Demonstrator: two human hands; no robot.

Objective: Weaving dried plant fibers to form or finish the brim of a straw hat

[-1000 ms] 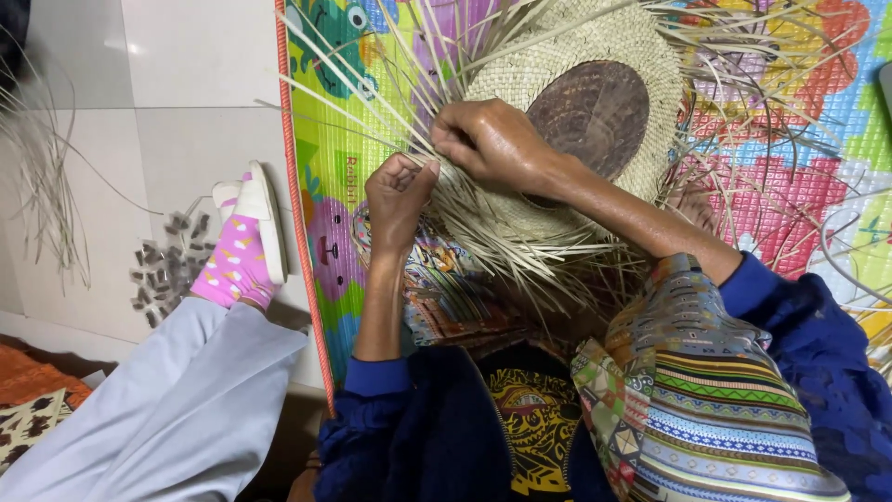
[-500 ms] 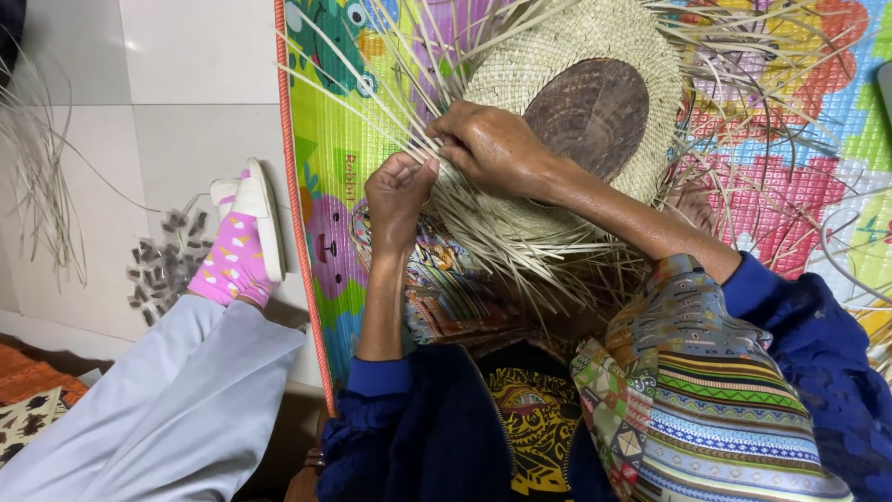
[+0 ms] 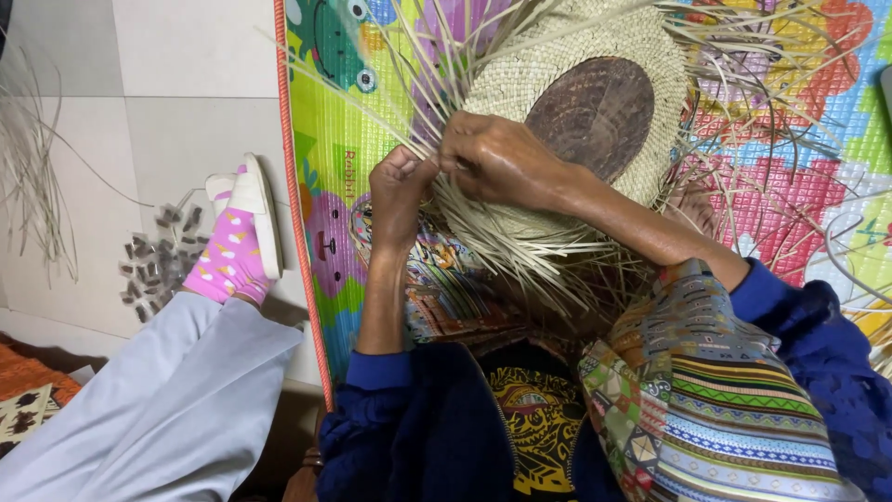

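Little has shifted since before: both hands, left hand point(image 3: 401, 189) and right hand point(image 3: 497, 158), stay clenched on straw strands point(image 3: 483, 232) at the woven hat point(image 3: 576, 102) edge, weaving continuing.

The woven hat point(image 3: 557, 121) lies on the play mat point(image 3: 334, 139), ahead of the seated person's lap. A round block point(image 3: 595, 112) sits in the hat's crown. Loose straw ends point(image 3: 520, 251) fan out from the brim toward the lap. The left hand point(image 3: 400, 191) and right hand point(image 3: 497, 158) meet at the brim's left edge. Left of the mat, on the tiled floor point(image 3: 177, 65), rests another person's foot in a sandal point(image 3: 237, 232), with a straw bundle point(image 3: 32, 177) farther left.
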